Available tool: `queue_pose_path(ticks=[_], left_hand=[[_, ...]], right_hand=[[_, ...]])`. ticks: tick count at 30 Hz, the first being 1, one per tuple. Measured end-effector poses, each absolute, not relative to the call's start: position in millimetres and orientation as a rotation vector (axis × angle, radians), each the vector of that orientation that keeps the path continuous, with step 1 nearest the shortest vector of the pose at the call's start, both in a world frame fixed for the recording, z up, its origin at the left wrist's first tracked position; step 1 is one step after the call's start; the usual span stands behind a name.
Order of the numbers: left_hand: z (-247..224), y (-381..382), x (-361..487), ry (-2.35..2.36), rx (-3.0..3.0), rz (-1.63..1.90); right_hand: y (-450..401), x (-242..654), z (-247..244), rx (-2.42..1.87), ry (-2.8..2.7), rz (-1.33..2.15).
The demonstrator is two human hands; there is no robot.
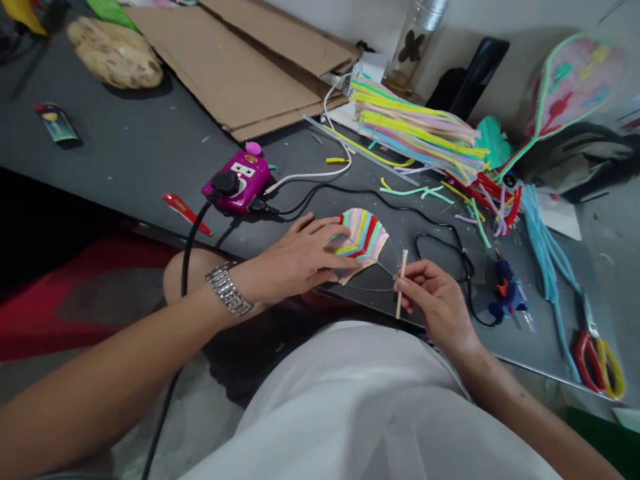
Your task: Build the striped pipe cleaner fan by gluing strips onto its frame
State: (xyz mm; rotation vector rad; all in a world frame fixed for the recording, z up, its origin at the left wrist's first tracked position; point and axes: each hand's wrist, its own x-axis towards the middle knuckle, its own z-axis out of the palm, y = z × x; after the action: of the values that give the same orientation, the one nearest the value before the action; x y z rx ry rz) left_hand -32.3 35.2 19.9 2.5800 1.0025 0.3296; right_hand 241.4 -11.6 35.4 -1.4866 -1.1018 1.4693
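Observation:
A leaf-shaped piece of striped pipe cleaners [370,230], built on a thin wire frame, rests near the table's front edge. My left hand [300,257] holds its left side, with the fingers curved over it and the thumb at the lower edge; what lies under the palm is hidden. The piece's bare wires stretch right toward my right hand [433,293]. Between that hand's thumb and fingers is a short cream pipe cleaner [402,283], nearly upright. Whether the fingers also pinch the wire end, I cannot tell.
Right of my right hand lie a blue hot glue gun [507,293] and scissors [597,360]. A purple power socket [240,177] stands left, its cables crossing the table. Bundled pipe cleaners [415,130] and cardboard [250,67] lie behind; a red-handled knife [187,213] is near the edge.

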Motion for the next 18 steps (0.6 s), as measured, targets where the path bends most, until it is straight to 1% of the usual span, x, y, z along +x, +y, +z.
queue_pose_path(ticks=[7, 11, 18], left_hand=[[24.4, 35.2, -28.7, 0.928, 2.768, 0.252], [27.6, 40.5, -25.9, 0.838, 2.74, 0.313], [26.7, 39.3, -21.0, 0.94, 2.776, 0.286]], right_hand=[[-16.2, 244.7, 35.9, -1.505, -1.118, 1.441], [-8.6, 241.3, 29.9, -1.496, -1.146, 1.395], [23.4, 240.9, 21.2, -1.446, -1.181, 1.333]])
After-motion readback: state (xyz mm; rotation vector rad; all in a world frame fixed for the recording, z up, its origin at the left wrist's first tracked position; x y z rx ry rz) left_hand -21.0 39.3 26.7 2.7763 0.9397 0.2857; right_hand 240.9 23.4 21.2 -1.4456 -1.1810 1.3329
